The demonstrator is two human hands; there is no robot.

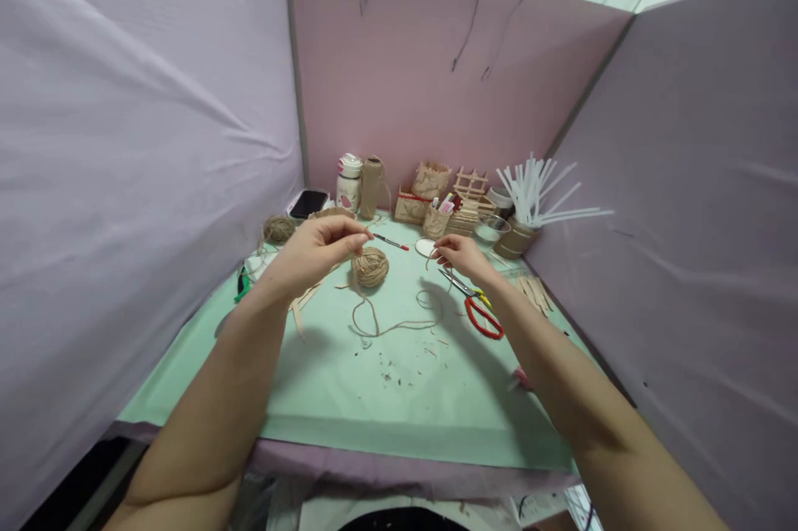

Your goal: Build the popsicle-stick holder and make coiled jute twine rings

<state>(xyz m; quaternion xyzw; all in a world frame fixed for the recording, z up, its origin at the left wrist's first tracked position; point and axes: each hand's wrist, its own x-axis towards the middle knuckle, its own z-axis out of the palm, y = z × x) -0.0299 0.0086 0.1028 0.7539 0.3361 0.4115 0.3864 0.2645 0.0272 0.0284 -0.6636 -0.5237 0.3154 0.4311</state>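
Our left fingers [352, 245] and right fingers [446, 246] pinch the twine [405, 324], slack looped on the tabletop [374, 406] in front of the ball [372, 267]; we judge it light, limp, grippy, likely to fray, so best pinched near its ends.

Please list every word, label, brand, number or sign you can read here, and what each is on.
None can be read.
Bottle: markings too small and blurred to tell lettering from pattern.
Pen: too small to read any print.
Twine ball: no label visible.
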